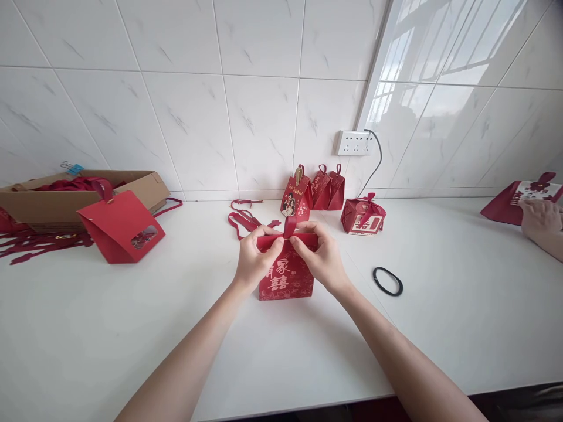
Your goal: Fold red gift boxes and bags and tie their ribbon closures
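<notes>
A red gift box (288, 275) with pale printed characters stands upright on the white table in front of me. My left hand (259, 253) pinches the left side of its top edge, thumb in front and fingers behind. On the right side of that edge, my right hand (320, 253) grips in the same way. Between my two thumbs a dark red ribbon loop (290, 226) sticks up from the top. The fingertips behind the box are partly hidden.
Behind stand several small red boxes (297, 196) and a bow-tied box (363, 215). Loose ribbons (246, 221) lie near them. Left are a cardboard box (132, 181) and a red windowed box (121, 228). A black ring (387, 281) lies right. Another person's hand (542, 220) touches a red box (501, 204).
</notes>
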The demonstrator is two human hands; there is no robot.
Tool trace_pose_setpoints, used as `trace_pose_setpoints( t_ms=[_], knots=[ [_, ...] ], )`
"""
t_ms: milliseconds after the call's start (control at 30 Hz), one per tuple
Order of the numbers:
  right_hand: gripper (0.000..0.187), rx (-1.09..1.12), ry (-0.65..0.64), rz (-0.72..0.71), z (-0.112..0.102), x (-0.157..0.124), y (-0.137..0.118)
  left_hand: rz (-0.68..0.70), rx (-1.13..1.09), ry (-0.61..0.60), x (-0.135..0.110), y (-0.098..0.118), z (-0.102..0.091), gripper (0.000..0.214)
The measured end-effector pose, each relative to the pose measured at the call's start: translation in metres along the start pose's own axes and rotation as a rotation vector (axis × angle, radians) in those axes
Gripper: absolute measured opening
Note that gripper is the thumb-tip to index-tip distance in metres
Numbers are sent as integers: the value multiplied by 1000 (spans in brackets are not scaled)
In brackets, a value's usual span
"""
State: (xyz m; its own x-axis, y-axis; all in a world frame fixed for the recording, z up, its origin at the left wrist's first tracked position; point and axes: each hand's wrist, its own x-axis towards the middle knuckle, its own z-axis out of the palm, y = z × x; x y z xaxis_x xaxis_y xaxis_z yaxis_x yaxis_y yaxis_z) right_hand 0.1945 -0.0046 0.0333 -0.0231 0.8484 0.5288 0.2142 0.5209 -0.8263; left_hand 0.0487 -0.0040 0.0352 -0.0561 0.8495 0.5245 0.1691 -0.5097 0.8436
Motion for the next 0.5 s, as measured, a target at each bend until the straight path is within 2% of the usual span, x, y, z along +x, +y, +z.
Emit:
trace_pose_setpoints(
  t_ms=[500],
  knots=[
    [22, 36, -27, -58, 0, 0, 1, -46, 24, 24, 1, 1, 2, 12]
  ],
)
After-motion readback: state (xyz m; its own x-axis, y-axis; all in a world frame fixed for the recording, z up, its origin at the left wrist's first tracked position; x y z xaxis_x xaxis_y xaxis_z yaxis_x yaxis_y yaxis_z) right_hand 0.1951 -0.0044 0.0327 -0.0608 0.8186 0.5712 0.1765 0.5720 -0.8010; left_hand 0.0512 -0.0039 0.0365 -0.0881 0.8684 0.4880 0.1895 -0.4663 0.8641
